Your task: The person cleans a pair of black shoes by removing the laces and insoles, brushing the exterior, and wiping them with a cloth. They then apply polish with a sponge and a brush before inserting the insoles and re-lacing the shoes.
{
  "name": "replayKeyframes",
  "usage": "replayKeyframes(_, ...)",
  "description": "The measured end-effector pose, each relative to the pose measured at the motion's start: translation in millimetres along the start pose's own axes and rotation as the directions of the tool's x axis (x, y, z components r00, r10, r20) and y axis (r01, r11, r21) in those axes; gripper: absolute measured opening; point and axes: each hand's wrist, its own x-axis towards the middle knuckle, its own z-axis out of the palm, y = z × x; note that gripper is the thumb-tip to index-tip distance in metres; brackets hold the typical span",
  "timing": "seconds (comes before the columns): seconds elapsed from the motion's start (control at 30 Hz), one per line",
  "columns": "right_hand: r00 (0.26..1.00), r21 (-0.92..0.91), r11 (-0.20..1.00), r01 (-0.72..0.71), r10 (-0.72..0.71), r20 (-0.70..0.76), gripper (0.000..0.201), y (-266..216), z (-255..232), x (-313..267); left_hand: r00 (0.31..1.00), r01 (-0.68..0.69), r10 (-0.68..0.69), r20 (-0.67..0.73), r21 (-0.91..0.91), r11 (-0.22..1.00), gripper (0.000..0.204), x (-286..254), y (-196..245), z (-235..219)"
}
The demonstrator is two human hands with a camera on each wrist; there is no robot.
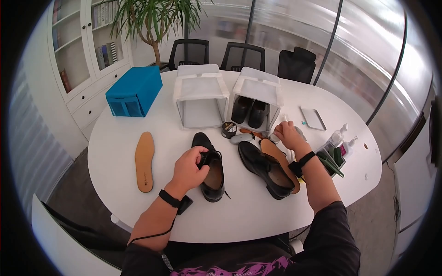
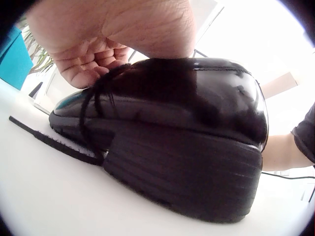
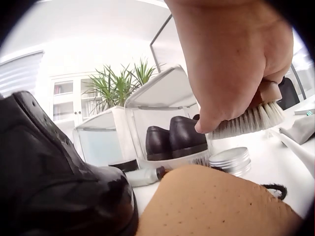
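Note:
In the head view a black leather lace-up shoe (image 1: 212, 177) stands on the table, its lace trailing. My left hand (image 1: 188, 169) grips it by the throat, the thumb at the opening; the left wrist view shows fingers curled beside the lace (image 2: 91, 113). A second black shoe (image 1: 262, 168) lies to the right, overlapping a tan insole (image 1: 276, 152). Beyond this shoe, my right hand (image 1: 290, 135) holds a shoe brush (image 3: 251, 122) with pale bristles hanging downward. Beneath and beside the brush is a stack of silver tins (image 3: 230, 160).
Another tan insole (image 1: 144, 161) lies at left. Two white shoe boxes (image 1: 201, 110) stand behind, the right one holding black shoes (image 1: 251, 112). A blue case (image 1: 135, 92), a black tin (image 1: 229, 129), a shallow tray (image 1: 313, 118) and a caddy with bottles (image 1: 338, 135) surround the work.

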Motion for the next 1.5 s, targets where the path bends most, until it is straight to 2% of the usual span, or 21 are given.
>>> replayKeyframes(0.17, 0.997, 0.113, 0.991, -0.067, 0.062, 0.043, 0.043, -58, -74, -16, 1.0, 0.018, -0.018, 0.017, 0.002, 1.0, 0.044, 1, 3, -3)
replayKeyframes(0.23, 0.969, 0.098, 0.989, 0.11, -0.085, -0.233, 0.046, -91, -98, -35, 0.998, -0.031, 0.03, 0.058, 0.025, 0.999, 0.053, 1, 3, -5)
replayKeyframes(0.27, 0.969, 0.099, 0.989, 0.111, -0.086, -0.23, 0.046, -112, -111, -46, 0.998, -0.028, 0.026, 0.057, 0.026, 0.999, 0.053, 1, 7, -7)
replayKeyframes(0.37, 0.967, 0.331, 0.938, 0.106, -0.02, -0.255, 0.054, -181, -139, -77, 0.993, -0.105, 0.1, 0.067, 0.082, 0.991, 0.062, 0, 19, -15)
replayKeyframes(0.43, 0.965, 0.406, 0.888, 0.217, -0.131, -0.229, 0.059, -215, -141, -95, 0.989, -0.119, 0.11, 0.096, 0.089, 0.989, 0.067, 0, 19, -14)
replayKeyframes(0.5, 0.96, 0.492, 0.824, 0.281, -0.241, -0.145, 0.063, -237, -127, -102, 0.992, -0.128, 0.128, 0.007, 0.047, 0.991, 0.056, -1, 16, -7)
replayKeyframes(0.6, 0.974, 0.644, 0.734, 0.218, -0.208, -0.093, 0.063, -254, -71, -105, 0.99, -0.141, 0.141, -0.024, 0.021, 0.99, 0.043, -1, 6, -9)
replayKeyframes(0.67, 0.998, 0.891, 0.449, 0.064, -0.036, -0.053, 0.062, -248, -8, -100, 0.97, -0.209, 0.226, 0.085, -0.176, 0.962, 0.036, 4, 1, -11)
replayKeyframes(0.77, 0.996, 0.875, 0.478, 0.078, 0.002, -0.09, 0.056, -243, 29, -102, 0.937, -0.192, 0.268, 0.224, -0.31, 0.931, 0.034, 6, 3, -19)
replayKeyframes(0.83, 0.968, 0.677, 0.709, 0.201, -0.039, -0.247, 0.051, -238, 33, -100, 0.917, -0.175, 0.279, 0.285, -0.34, 0.924, 0.034, 10, 0, -23)
replayKeyframes(0.9, 0.956, 0.649, 0.729, 0.22, -0.028, -0.292, 0.054, -239, 38, -102, 0.894, -0.155, 0.291, 0.342, -0.372, 0.915, 0.034, 6, -1, -18)
replayKeyframes(0.97, 0.954, 0.641, 0.737, 0.215, -0.017, -0.3, 0.053, -242, 44, -107, 0.915, -0.123, 0.251, 0.316, -0.374, 0.919, 0.032, 8, 1, -18)
replayKeyframes(1.03, 0.996, 0.807, 0.587, 0.065, 0.004, -0.084, 0.046, -250, 42, -116, 0.914, -0.119, 0.237, 0.328, -0.34, 0.933, 0.032, 8, 0, -21)
replayKeyframes(1.1, 0.996, 0.834, 0.545, 0.084, -0.047, -0.07, 0.041, -245, 39, -117, 0.916, -0.124, 0.229, 0.33, -0.308, 0.943, 0.033, 12, 5, -25)
replayKeyframes(1.17, 0.995, 0.967, 0.254, 0.026, -0.104, 0.0, 0.039, -239, 51, -117, 0.94, -0.038, 0.099, 0.326, -0.188, 0.982, 0.034, 12, 16, -29)
replayKeyframes(1.23, 0.997, 0.976, 0.216, 0.021, -0.079, -0.004, 0.04, -238, 57, -114, 0.934, -0.081, 0.133, 0.331, -0.167, 0.983, 0.032, 13, 14, -28)
replayKeyframes(1.3, 0.988, 0.829, 0.543, 0.133, -0.007, -0.154, 0.041, -237, 62, -108, 0.923, -0.129, 0.172, 0.344, -0.143, 0.981, 0.031, 12, 11, -28)
replayKeyframes(1.33, 0.973, 0.713, 0.681, 0.166, 0.004, -0.23, 0.042, -235, 59, -107, 0.931, -0.193, 0.23, 0.285, -0.151, 0.969, 0.03, 12, 10, -27)
replayKeyframes(1.37, 0.973, 0.721, 0.675, 0.159, 0.019, -0.232, 0.042, -236, 58, -105, 0.931, -0.258, 0.289, 0.225, -0.157, 0.953, 0.03, 11, 8, -26)
replayKeyframes(1.43, 0.976, 0.717, 0.69, 0.1, 0.072, -0.206, 0.042, -235, 56, -102, 0.945, -0.26, 0.277, 0.175, -0.116, 0.959, 0.028, 10, 5, -26)
replayKeyframes(1.5, 0.966, 0.718, 0.681, 0.146, 0.06, -0.253, 0.039, -232, 59, -101, 0.957, -0.262, 0.268, 0.114, -0.065, 0.963, 0.027, 12, -1, -24)
